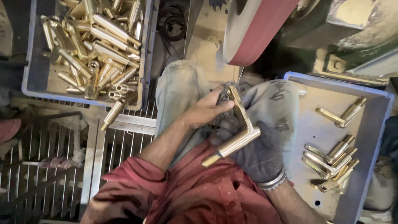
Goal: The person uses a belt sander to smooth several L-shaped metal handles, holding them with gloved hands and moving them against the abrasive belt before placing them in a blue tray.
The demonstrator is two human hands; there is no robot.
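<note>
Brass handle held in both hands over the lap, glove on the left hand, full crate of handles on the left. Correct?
Not quite. The head view shows the glove on the right hand; the left hand is bare. The rest holds: both hands hold the brass handle over the lap, and the full crate of handles stands on the left.

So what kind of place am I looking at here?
Most likely a metal polishing or finishing workshop. A sanding belt runs just ahead, the left hand and the gloved right hand hold a brass handle, and crates on the left and right hold more brass handles.
</note>
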